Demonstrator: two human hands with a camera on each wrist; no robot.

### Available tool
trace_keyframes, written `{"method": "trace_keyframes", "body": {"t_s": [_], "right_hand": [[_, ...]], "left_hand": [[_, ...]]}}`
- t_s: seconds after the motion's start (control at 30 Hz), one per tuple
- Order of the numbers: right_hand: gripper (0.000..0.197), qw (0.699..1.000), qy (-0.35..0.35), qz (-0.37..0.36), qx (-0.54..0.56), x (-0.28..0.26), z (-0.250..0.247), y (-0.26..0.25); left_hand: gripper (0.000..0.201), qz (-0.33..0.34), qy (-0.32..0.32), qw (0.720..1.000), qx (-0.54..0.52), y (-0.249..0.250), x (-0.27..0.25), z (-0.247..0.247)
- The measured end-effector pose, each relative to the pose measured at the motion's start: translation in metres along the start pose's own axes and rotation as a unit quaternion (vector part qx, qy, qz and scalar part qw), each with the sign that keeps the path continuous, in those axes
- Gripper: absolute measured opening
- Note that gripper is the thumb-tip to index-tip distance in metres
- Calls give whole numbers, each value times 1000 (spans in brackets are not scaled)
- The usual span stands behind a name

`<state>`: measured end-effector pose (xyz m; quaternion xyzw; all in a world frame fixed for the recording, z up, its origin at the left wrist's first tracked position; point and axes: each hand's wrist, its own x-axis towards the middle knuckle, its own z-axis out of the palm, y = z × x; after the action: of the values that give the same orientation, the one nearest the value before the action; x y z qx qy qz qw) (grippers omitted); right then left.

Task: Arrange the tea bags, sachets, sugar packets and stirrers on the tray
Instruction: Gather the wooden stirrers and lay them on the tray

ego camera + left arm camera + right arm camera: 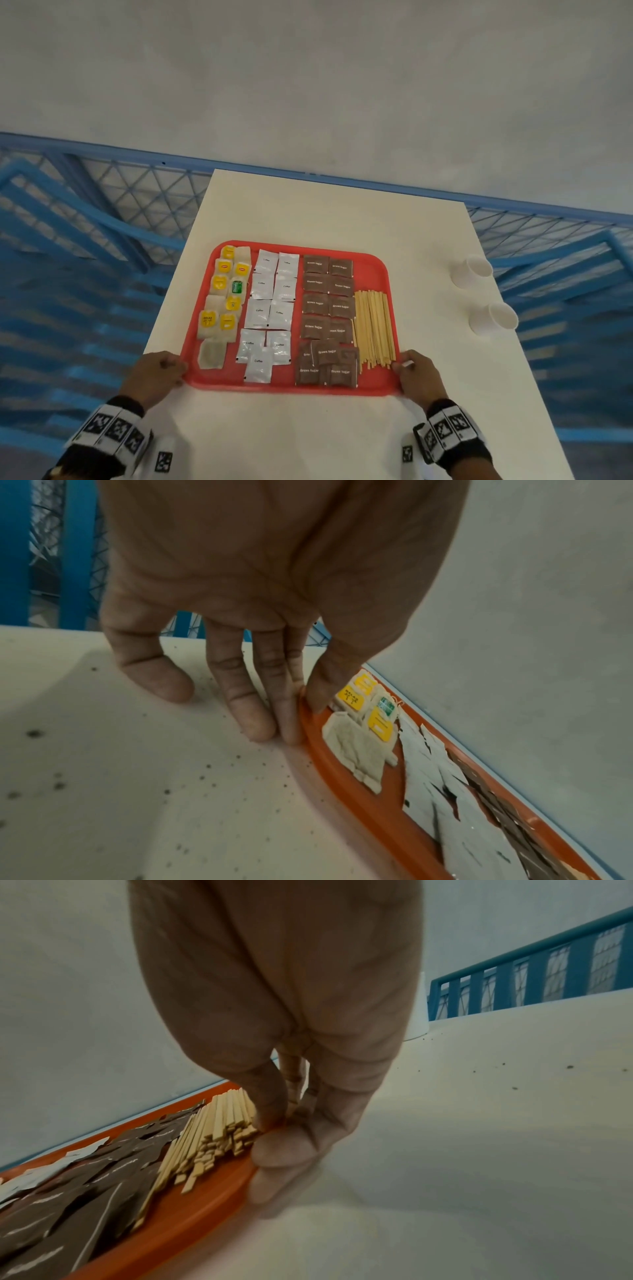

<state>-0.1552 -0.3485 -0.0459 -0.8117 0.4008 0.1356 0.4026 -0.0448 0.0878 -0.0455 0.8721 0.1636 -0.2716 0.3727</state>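
A red tray (371, 272) lies on the white table (325, 212). From left to right it holds tea bags (222, 298), white coffee sachets (270, 308), brown sugar packets (327, 308) and a bundle of wooden stirrers (373, 329). My left hand (171, 368) pinches the tray's near left corner. In the left wrist view its thumb lies on the rim (359, 791) and its fingers (253, 718) rest outside it on the table. My right hand (407, 365) grips the near right corner, with the thumb on the rim (192, 1218) beside the stirrers (219, 1129).
Two white paper cups (471, 272) (493, 318) stand near the table's right edge, apart from the tray. A blue mesh railing (85, 212) runs behind and along both sides of the table. Bare tabletop lies beyond the tray and in front of it.
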Motion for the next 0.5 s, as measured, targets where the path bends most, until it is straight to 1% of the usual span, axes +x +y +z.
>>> {"method": "trace_keyframes", "body": {"t_s": [0.1,0.2,0.23,0.27,0.3,0.33,0.37,0.4,0.47,0.5], "right_hand": [[10,997,-32,12,69,0,-6,1],[12,983,-67,43,166,5,-24,22],[11,977,-66,51,194,6,-34,33],[10,975,-55,53,207,8,-46,46],[10,974,-38,52,218,11,-60,60],[9,975,-16,50,215,15,-75,73],[9,977,8,48,209,20,-91,88],[8,978,32,51,199,27,-107,101],[6,977,73,55,192,46,-136,121],[12,977,90,51,185,56,-148,128]], "left_hand": [[18,-15,0,1000,4,1,-3,1],[30,-28,37,999,26,2,-8,-2],[35,-22,57,997,44,-3,-4,-3],[39,-10,76,996,49,-23,16,-1],[38,2,96,994,61,-30,28,0],[33,26,113,990,74,-18,27,2],[26,47,122,988,85,13,12,11],[24,69,121,985,100,58,-10,24],[36,135,55,974,171,142,-52,63],[43,148,19,971,186,172,-60,85]]}}
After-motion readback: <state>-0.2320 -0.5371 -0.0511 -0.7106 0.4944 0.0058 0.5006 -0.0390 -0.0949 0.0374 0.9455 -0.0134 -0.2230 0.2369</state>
